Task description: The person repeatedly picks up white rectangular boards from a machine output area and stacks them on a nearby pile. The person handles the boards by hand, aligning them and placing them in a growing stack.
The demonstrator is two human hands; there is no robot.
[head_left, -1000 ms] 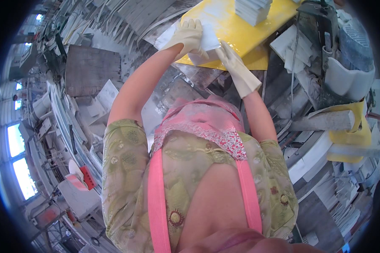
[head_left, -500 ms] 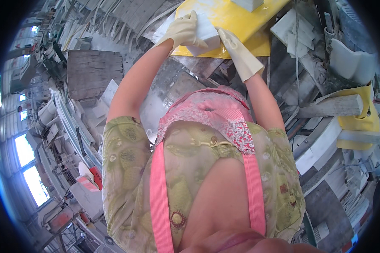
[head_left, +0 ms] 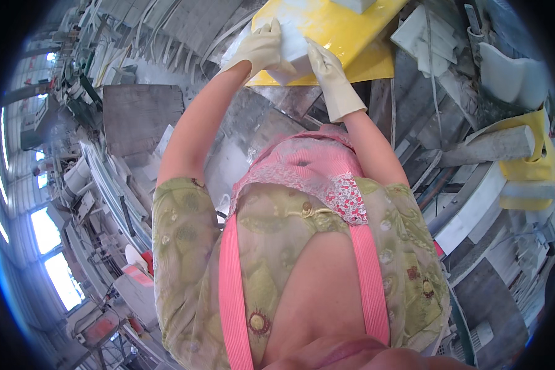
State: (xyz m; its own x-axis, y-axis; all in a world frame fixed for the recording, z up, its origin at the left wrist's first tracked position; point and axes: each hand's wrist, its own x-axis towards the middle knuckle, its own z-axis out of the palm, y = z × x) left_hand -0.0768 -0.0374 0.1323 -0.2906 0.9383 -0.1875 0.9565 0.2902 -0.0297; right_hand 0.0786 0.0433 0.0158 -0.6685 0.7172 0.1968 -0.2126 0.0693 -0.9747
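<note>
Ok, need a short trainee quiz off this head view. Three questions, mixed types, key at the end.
1. True or false: the left hand and the right hand both wear pale gloves.

2. Multiple choice: what colour is the sheet by the white block?
a) blue
b) yellow
c) red

3. Fill in: the right hand is at the ____ side of the white block, as the wearer sees it.

Key: 1. True. 2. b. 3. right.
</note>
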